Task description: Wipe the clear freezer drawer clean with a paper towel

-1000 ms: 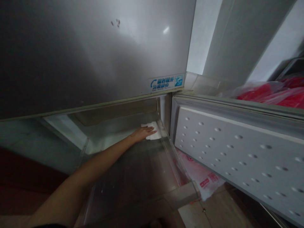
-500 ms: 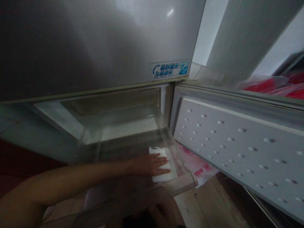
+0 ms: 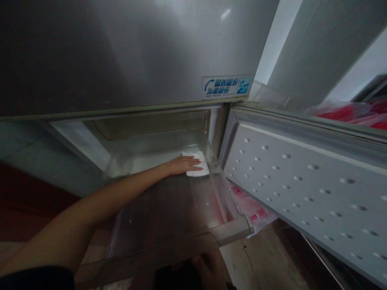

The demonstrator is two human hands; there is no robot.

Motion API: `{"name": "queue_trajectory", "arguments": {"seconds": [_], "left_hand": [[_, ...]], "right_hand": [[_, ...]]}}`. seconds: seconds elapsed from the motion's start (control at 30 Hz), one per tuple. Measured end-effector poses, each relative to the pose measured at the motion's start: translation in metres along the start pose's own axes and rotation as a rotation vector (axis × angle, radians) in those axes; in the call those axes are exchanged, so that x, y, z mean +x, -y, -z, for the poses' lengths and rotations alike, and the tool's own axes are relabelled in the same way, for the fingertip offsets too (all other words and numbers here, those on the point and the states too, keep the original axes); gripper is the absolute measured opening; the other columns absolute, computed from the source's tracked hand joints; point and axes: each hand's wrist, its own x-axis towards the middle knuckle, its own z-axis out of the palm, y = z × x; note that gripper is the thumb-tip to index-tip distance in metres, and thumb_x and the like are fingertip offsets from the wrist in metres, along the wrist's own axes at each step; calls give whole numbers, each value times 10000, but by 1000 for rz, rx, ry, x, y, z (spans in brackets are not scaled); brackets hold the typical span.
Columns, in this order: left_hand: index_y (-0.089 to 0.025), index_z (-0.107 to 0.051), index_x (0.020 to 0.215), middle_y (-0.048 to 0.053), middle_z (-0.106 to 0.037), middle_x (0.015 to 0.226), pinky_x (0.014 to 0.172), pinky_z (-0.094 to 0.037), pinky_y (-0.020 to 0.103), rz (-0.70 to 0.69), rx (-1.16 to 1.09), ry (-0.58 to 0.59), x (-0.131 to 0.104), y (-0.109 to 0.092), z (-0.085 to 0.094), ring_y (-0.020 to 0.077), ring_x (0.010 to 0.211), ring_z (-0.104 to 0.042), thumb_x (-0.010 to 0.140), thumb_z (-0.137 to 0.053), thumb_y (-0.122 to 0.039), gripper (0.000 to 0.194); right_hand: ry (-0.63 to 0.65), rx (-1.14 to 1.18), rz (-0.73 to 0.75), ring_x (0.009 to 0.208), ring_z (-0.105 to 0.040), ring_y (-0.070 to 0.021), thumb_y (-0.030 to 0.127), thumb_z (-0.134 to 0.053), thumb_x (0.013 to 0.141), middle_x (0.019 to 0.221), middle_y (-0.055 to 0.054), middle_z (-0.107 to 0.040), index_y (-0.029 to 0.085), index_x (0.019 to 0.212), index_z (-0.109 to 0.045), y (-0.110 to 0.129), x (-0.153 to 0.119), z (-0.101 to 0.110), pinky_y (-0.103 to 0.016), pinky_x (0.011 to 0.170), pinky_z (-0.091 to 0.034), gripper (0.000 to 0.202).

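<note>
Left hand (image 3: 181,165) lies flat, fingers together, pressed on a white cloth (image 3: 198,166) that pokes out at its 3 o'clock, in the far right corner of the clear pulled-out drawer (image 3: 229,229), beside the dimpled open door (image 3: 302,181).

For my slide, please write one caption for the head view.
Left hand pressing a white cloth flat on the far floor of a clear pulled-out fridge drawer.

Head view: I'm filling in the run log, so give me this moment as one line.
left hand: flat on white cloth | place: back right of clear freezer drawer | drawer: pulled out | freezer door: open | right hand: unseen
</note>
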Motion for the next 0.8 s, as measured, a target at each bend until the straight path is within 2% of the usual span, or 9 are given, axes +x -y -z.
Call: {"name": "queue_trajectory", "arguments": {"seconds": [0.1, 0.17, 0.23, 0.33, 0.43, 0.5, 0.63, 0.73, 0.8], "left_hand": [[-229, -496, 1393, 117, -454, 1474, 1157, -296, 438, 107, 11, -23, 11, 32, -2, 228, 1394, -379, 960, -388, -44, 484], [-202, -497, 1393, 136, -460, 1465, 1149, -304, 444, 135, 3, -28, 17, 43, -3, 241, 1391, -383, 949, -392, -25, 490], [-185, -500, 1391, 144, -459, 1464, 1143, -317, 423, 148, -27, -35, 19, 46, -4, 237, 1389, -387, 942, -368, 4, 504], [-182, -490, 1397, 135, -440, 1479, 1142, -320, 389, 150, -79, -41, 16, 39, -4, 220, 1395, -375, 925, -367, 34, 533], [-198, -486, 1402, 126, -436, 1481, 1140, -330, 374, 107, -83, -44, 8, 19, -3, 212, 1390, -385, 945, -360, 5, 516], [-197, -491, 1401, 128, -446, 1472, 1139, -336, 354, 45, -68, -44, 2, -2, -2, 208, 1373, -413, 972, -352, -45, 476], [-199, -524, 1380, 115, -494, 1442, 1120, -369, 305, -124, -30, -51, -9, -58, -1, 200, 1314, -494, 991, -351, -105, 436], [-194, -555, 1350, 95, -557, 1396, 1117, -381, 311, -295, 33, -147, -17, -101, 0, 202, 1285, -528, 1000, -315, -118, 431], [-212, -560, 1343, 76, -581, 1375, 1119, -386, 310, -349, 67, -183, -21, -123, 0, 196, 1285, -528, 1002, -313, -125, 430]], "right_hand": [[-8, -30, 19, 740, -719, -198, 670, -504, 824, 728, -66, -761, 235, 797, -775, 3, 1, 0, -306, 753, -578, 514], [4, -38, 50, 738, -721, -196, 667, -495, 832, 703, -64, -759, 241, 751, -774, 6, 2, 1, -292, 743, -576, 516], [17, -34, 70, 732, -724, -198, 687, -487, 823, 678, -59, -755, 250, 729, -771, 8, 2, 1, -285, 728, -577, 529], [-5, -27, 47, 749, -731, -206, 707, -508, 795, 701, -58, -766, 251, 755, -772, 6, 2, 1, -287, 720, -583, 528], [-10, -1, 9, 727, -733, -211, 703, -524, 787, 724, -62, -774, 240, 763, -767, 0, 1, 1, -305, 725, -590, 523], [-17, 39, -18, 692, -730, -212, 684, -543, 787, 699, -59, -768, 233, 766, -763, -4, 0, 1, -321, 720, -593, 502], [-79, 87, -33, 649, -719, -207, 633, -604, 776, 675, -49, -763, 233, 786, -761, -6, -2, -1, -322, 696, -594, 430], [-81, 118, -27, 627, -710, -192, 634, -613, 769, 675, -32, -767, 254, 780, -764, 0, -2, -4, -303, 681, -593, 409], [-59, 108, -17, 636, -710, -188, 646, -604, 770, 677, -31, -768, 259, 759, -770, 4, -1, -4, -292, 693, -589, 421]]}}
